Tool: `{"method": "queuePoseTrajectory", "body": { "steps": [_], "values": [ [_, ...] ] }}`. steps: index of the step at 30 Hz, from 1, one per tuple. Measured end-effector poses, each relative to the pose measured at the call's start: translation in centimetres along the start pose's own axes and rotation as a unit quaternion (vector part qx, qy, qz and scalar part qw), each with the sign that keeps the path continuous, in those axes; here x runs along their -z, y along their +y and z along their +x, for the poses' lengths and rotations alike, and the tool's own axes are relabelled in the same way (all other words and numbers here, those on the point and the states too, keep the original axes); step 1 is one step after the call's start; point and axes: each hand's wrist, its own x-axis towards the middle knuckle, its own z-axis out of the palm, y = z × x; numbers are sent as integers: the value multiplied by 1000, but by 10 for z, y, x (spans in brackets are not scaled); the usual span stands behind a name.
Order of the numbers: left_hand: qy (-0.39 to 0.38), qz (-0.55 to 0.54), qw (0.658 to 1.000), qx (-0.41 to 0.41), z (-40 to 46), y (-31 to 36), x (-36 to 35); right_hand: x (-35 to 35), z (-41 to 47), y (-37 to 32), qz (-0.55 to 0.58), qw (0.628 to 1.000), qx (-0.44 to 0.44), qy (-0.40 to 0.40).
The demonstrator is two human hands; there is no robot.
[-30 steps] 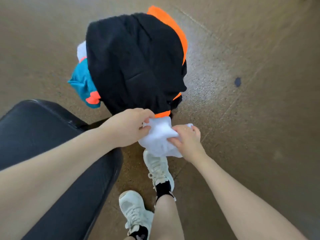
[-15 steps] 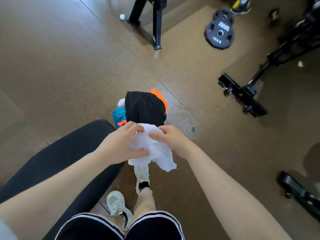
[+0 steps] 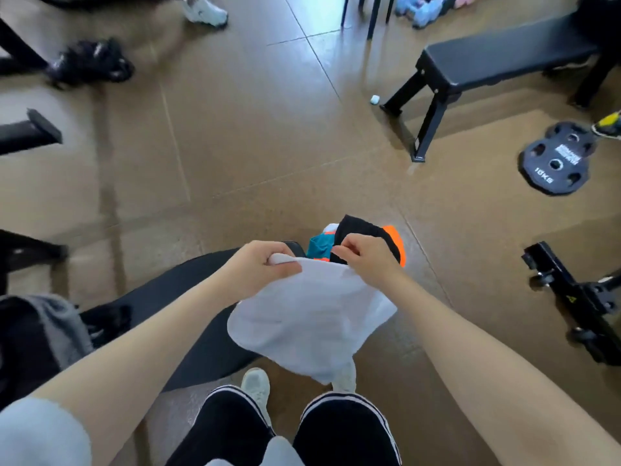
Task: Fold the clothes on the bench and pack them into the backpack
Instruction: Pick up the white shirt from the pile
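A white garment (image 3: 312, 317) hangs spread between my hands over the bench end and my legs. My left hand (image 3: 258, 267) grips its upper left edge. My right hand (image 3: 366, 260) pinches its upper right edge. Behind the hands, a black backpack with orange trim (image 3: 386, 235) stands on the floor, with teal and white cloth (image 3: 319, 245) showing at its left side. The black padded bench (image 3: 188, 297) runs from my left toward the backpack. A grey and black heap of clothes (image 3: 40, 334) lies on the bench at the far left.
A second black bench (image 3: 497, 62) stands at the back right. A 10 kg weight plate (image 3: 554, 159) lies on the floor at right, and black equipment frames (image 3: 578, 297) sit at the right edge. A dark bundle (image 3: 90, 60) lies at the back left. Another person's shoe (image 3: 205, 10) is at the top.
The view has risen and pulled back from the backpack. My hands have lifted the bunched white garment and drawn apart, so it now hangs open between them.
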Motion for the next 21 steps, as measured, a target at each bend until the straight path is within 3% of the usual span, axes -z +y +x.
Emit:
{"method": "queuePoseTrajectory", "body": {
  "steps": [4,10,14,18,21],
  "values": [
    [67,-31,997,28,-4,10,-9,16,11,-3,40,997,60,-21],
    [175,-149,973,37,-17,17,-37,39,15,-1,14,979,132,-154],
    [254,-209,944,41,-31,15,-52,40,21,-21,44,975,159,-147],
    [308,-228,922,57,-45,10,-55,27,26,-33,50,975,122,-176],
    [339,-280,896,55,-48,15,-51,12,29,-43,15,985,126,-114]
  ]
}}
